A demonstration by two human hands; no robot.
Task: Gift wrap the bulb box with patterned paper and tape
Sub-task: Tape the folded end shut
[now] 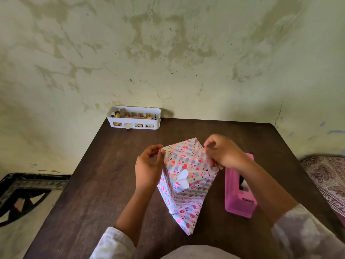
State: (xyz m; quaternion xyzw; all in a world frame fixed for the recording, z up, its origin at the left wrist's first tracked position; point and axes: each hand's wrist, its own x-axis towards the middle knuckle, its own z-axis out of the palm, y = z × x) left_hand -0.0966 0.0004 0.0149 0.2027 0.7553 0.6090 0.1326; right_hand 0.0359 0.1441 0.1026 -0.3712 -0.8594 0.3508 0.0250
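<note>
While the left hand (149, 165) pinches the patterned paper (183, 176) at its far-left corner, the right hand (222, 156), pinching the far-right flap, should crease it flat.

Bulb box (183, 176) hidden under patterned paper (188, 202)

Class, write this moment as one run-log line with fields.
stage: folding top flap | left hand: pinching left corner | right hand: pinching right corner | wrapped box: upright on table | pink dispenser: right, untouched
</note>
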